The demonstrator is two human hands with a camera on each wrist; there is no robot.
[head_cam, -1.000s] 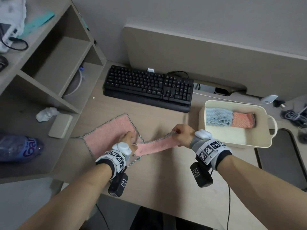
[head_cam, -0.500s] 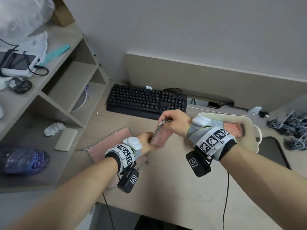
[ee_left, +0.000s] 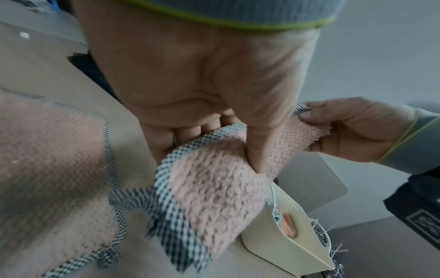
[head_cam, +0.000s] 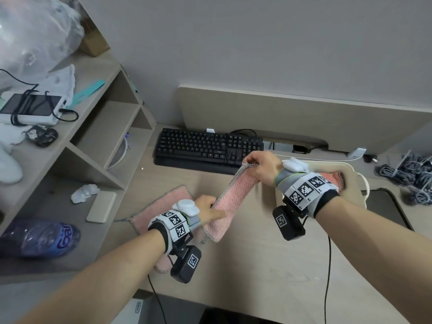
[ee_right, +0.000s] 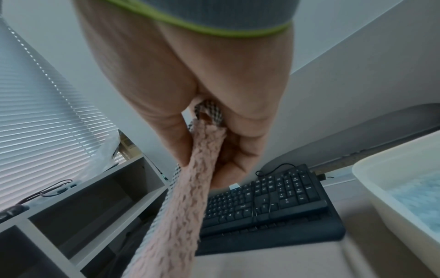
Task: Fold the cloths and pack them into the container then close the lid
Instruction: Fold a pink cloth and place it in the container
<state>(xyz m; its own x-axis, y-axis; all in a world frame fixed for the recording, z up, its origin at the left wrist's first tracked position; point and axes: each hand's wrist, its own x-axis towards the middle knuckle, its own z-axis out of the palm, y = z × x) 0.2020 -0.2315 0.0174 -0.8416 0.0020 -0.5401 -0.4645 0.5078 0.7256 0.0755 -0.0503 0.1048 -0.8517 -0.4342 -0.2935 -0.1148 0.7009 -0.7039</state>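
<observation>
We hold a pink cloth (head_cam: 230, 195) stretched between our two hands above the pale wood-grain surface (head_cam: 257, 265). The cloth is a nubbly, waffle-textured knit, folded into a long band and edged with a black-and-white checked binding. Our right hand (head_cam: 263, 167) pinches its upper end, fingers and thumb curled tight around the bunched corner, raised in front of the black keyboard (head_cam: 205, 146). Our left hand (head_cam: 207, 210) grips the lower end, the thumb pressed into the soft pile and the fingers curled beneath, so the band slopes down from right to left. Under the left wrist a second pink cloth (head_cam: 163, 202) of the same weave and checked trim lies flat on the surface. To the right sits the cream plastic container (head_cam: 355, 183), rounded at its corners with a loop handle, partly hidden by our right wrist; inside it we see a folded orange-pink cloth (ee_left: 289, 224), and the right wrist view shows a fluffy blue cloth (ee_right: 414, 199) there too.
</observation>
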